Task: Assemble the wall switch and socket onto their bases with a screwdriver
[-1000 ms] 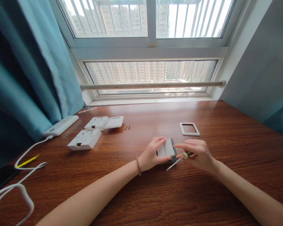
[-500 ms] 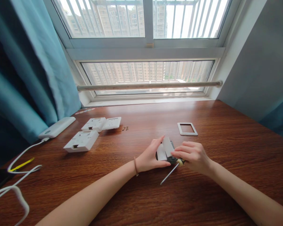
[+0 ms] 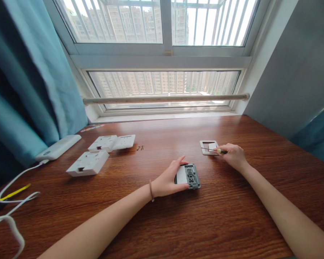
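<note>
My left hand point(image 3: 170, 178) grips a wall switch point(image 3: 193, 177) by its edges, thumb on the near side and fingers on the far side. One white rocker plate point(image 3: 181, 175) covers the switch's left part; the right part shows its dark grey inner mechanism. Farther right, my right hand point(image 3: 233, 155) is closed round a screwdriver point(image 3: 220, 151), whose thin shaft points left across a white square frame point(image 3: 201, 148). A loose white rocker plate point(image 3: 212, 146) is at the frame's right side, by my right fingertips; whether they still touch it I cannot tell.
Two white box-like units point(image 3: 88, 163) and a white cover point(image 3: 124, 141) lie at the left, with several small screws point(image 3: 140, 147) beside them. Farther left are a white power bank point(image 3: 58, 148), its white cable point(image 3: 18, 176) and a yellow strip point(image 3: 15, 192). A window point(image 3: 164, 84) stands behind the table.
My right hand has lifted the right rocker plate off the switch and carried it, with the screwdriver, up and right to the white frame. My left hand stays on the switch. The view has shifted slightly.
</note>
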{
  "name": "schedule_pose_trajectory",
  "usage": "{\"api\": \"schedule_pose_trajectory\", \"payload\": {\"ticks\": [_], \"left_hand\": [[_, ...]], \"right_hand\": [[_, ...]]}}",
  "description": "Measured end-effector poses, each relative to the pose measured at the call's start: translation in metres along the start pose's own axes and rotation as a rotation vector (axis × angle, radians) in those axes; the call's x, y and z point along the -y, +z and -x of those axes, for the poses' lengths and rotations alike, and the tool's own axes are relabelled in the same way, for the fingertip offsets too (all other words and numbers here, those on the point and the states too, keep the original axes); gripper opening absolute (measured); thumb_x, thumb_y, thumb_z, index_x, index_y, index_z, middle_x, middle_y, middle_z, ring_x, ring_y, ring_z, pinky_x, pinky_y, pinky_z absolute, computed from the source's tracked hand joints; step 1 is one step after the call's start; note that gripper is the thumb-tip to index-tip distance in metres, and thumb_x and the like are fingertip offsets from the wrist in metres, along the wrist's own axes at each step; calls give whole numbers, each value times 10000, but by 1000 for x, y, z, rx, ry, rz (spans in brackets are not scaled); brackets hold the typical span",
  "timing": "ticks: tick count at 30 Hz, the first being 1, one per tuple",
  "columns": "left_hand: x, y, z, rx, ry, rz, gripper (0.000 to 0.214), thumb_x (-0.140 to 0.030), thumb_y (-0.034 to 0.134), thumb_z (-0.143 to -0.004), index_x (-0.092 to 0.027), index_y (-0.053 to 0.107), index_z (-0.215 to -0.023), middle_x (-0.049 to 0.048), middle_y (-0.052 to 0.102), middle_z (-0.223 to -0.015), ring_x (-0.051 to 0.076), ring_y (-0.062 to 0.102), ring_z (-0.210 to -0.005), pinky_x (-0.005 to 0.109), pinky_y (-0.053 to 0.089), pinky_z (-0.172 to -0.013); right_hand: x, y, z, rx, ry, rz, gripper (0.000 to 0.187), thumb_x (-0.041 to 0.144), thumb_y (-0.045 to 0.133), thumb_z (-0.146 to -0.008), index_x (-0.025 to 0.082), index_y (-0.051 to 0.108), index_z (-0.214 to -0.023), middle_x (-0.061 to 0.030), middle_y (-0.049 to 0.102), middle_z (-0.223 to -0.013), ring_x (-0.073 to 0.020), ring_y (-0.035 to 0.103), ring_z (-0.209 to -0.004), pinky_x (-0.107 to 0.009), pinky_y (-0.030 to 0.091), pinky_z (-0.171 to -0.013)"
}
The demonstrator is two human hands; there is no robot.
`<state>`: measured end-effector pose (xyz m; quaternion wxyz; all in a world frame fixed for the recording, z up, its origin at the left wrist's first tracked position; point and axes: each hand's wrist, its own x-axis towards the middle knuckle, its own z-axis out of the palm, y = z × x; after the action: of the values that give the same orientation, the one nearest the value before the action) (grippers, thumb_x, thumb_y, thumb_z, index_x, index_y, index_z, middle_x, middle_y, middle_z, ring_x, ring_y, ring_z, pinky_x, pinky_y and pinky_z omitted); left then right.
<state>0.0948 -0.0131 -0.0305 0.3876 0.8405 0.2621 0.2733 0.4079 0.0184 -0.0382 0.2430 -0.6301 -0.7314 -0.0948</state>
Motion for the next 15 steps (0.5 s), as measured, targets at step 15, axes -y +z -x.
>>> {"api": "schedule_pose_trajectory", "payload": {"ticks": [15], "left_hand": [[1, 1, 0, -12, -3, -29, 827, -264, 673, -685, -190, 201, -1360, 141, 408, -1310, 245, 389, -1213, 437, 299, -1031]], "right_hand": [[-12, 6, 1, 96, -21, 98, 283, 460, 527, -785, 315, 666, -984, 9, 653, -858, -170, 608, -705, -245, 334, -497]]}}
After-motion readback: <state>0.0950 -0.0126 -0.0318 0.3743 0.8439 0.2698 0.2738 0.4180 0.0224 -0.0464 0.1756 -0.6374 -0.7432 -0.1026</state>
